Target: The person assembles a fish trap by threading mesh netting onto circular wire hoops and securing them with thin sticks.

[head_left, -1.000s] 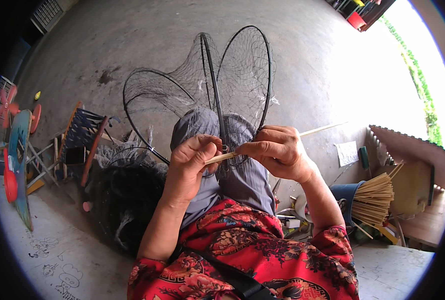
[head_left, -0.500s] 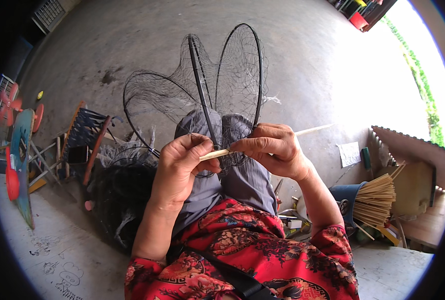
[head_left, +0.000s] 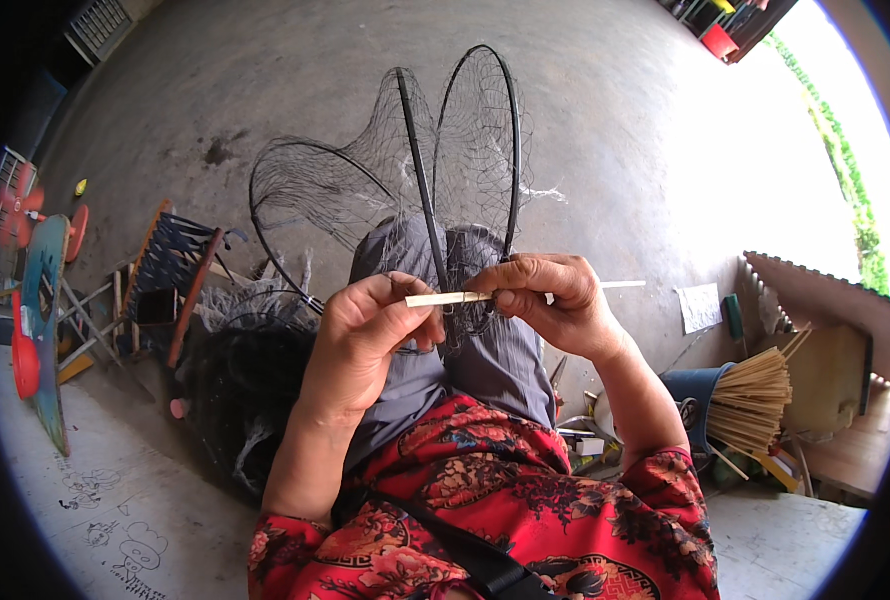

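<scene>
A fish trap of dark netting on black hoops stands between and over my knees, its hoops rising away from me. Across its near end lies a pale bamboo stick, roughly level. My right hand pinches the stick between thumb and bent forefinger, and the stick's far part sticks out past the knuckles to the right. At the stick's blunt left end, my left hand is closed, thumb and curled fingers about it. The fingertips partly hide where stick and netting meet.
A blue bucket packed with bamboo sticks stands at my right, beside brown boards. Dark netting is heaped at my left. Beyond it are a folding chair and a fan with red blades.
The stick has turned from slanting to nearly level, its left end rising. My right hand has shifted slightly right along it, and the middle hoop tilts a little further right.
</scene>
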